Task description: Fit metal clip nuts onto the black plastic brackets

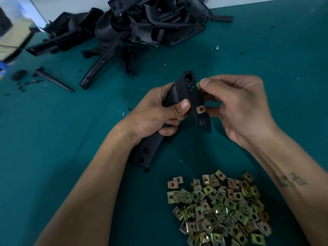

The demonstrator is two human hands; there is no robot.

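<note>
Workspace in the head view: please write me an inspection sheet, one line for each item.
Surface: green table cover, with small black and pale scraps scattered on it.
Job's things: black bracket held above the table; one clip nut already on its edge; another clip nut at its upper edge; heap of loose clip nuts near the person.
Clutter: pile of black brackets at the far side; a black spike and small black bits at the left.
Hands: left hand grips the bracket; right hand pinches the upper clip nut.
Cables: one thin dark wire at the far left.
Surroundings: pale wall; blurred box at the left.
</note>
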